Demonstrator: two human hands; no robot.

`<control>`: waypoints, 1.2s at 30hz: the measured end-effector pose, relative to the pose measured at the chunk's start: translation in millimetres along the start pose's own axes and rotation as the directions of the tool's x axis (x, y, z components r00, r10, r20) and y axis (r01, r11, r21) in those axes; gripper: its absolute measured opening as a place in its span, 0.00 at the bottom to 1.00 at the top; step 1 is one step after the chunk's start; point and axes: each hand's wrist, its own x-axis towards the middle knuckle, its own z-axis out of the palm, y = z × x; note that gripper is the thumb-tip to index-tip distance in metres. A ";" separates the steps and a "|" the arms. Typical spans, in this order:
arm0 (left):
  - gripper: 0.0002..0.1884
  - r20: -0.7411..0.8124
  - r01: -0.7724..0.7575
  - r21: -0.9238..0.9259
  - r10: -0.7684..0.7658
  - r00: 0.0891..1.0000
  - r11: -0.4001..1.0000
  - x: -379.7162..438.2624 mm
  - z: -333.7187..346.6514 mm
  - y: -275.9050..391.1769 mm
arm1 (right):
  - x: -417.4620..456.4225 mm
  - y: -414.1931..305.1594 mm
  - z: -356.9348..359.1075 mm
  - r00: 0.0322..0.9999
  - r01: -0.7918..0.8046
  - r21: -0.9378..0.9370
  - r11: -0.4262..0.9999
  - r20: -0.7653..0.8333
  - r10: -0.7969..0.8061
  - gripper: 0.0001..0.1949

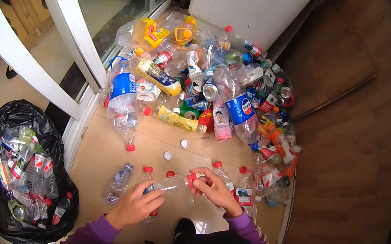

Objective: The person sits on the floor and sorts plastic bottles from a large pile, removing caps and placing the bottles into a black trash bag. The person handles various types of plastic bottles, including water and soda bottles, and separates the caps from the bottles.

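A clear plastic bottle [173, 185] is held between my two hands over the tiled floor. Around its lower end, partly hiding a blue patch, are the fingers of my left hand [141, 199]. The fingertips of my right hand [213, 188] grip the red cap [191, 180] at the other end. Beneath and beside my hands, a bluish plastic bottle [119, 182] lies at left and a red-capped bottle [147, 172] is partly covered by my left hand. Another red-capped bottle [224, 172] shows behind my right hand. A loose red cap [170, 174] lies just beyond the held bottle.
A heap of plastic bottles and cans [202, 81] spreads in front of a white cabinet [244, 7]. At left, a black garbage bag [0, 121] holds more bottles, beside the sliding door frame [87, 101]. Two white caps [185, 143] lie on the floor.
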 end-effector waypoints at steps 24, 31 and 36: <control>0.13 0.094 0.105 0.182 -0.123 0.988 0.978 -64.5 -51.6 -54.2 | 4.1 20.0 21.7 0.998 -0.067 -0.009 0.998 0.009 0.067 0.12; 0.10 -0.017 0.741 -0.242 -0.766 0.642 0.626 -190.6 -130.7 -77.8 | -16.0 60.4 36.0 0.945 -0.283 -0.169 0.944 0.120 0.305 0.10; 0.12 -0.202 0.716 -0.685 -0.979 -0.004 0.138 -266.8 -175.0 -90.8 | -9.0 73.4 37.8 0.907 -0.324 -0.270 0.907 0.186 0.379 0.10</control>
